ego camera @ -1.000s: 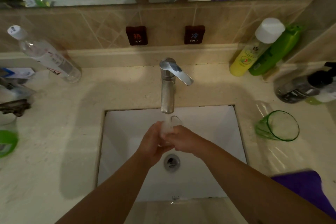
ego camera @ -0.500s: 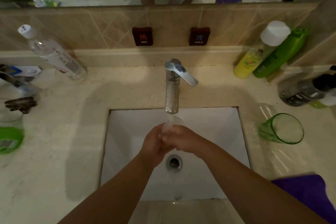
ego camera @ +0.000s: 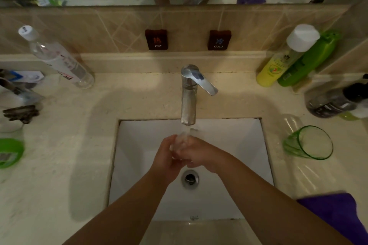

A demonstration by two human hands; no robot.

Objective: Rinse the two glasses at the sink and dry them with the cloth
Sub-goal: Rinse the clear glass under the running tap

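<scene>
Over the white sink (ego camera: 139, 165), a small clear glass (ego camera: 182, 141) is held under the running tap (ego camera: 188, 103). My left hand (ego camera: 166, 157) and my right hand (ego camera: 197, 155) both wrap around it, so most of the glass is hidden. Water streams from the spout onto it. A second glass with a green rim (ego camera: 310, 143) lies on its side on the counter right of the sink. A purple cloth (ego camera: 336, 217) lies at the counter's front right.
Yellow and green bottles (ego camera: 286, 59) stand at the back right, a dark pump bottle (ego camera: 334, 101) beside them. A clear bottle (ego camera: 57, 57) leans at the back left, with a green-labelled jar (ego camera: 10, 149) and clutter at the left edge. HOT and COLD tags (ego camera: 157, 40) hang behind the tap.
The hands have stayed under the tap, shifting slightly around the glass. The glass rim that showed above the fingers is now mostly covered by the hands and water.
</scene>
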